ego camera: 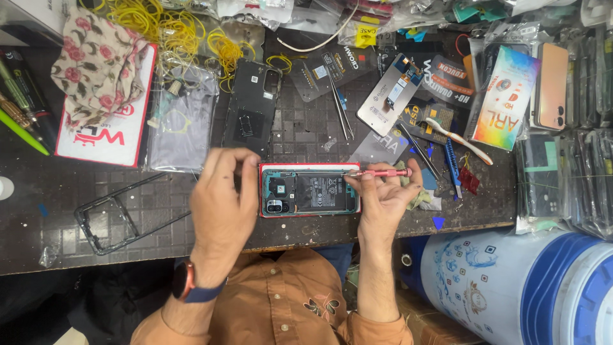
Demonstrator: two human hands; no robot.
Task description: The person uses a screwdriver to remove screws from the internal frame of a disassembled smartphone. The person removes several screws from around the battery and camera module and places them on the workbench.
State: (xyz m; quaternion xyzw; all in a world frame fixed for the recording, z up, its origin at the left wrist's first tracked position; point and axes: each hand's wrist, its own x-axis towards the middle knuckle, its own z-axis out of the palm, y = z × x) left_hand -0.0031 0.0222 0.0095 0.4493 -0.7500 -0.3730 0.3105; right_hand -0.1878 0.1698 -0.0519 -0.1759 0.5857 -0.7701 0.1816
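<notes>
An opened smartphone [313, 191] with a red frame lies face down on the dark work mat, its battery and camera module exposed. My left hand [220, 204] rests on the phone's left end and steadies it. My right hand [383, 198] grips a pink screwdriver [380, 172] held level, its tip at the phone's upper right corner. A black back cover [252, 105] lies just beyond the phone.
Tweezers [340, 105], a toothbrush [456, 137], a blue pry tool [452, 167] and a phone screen [391, 92] lie behind the phone. A black phone frame [105, 220] sits left. Yellow rubber bands [172, 32], a floral cloth [96, 64], packaged parts and a blue-white container [517, 287] surround the mat.
</notes>
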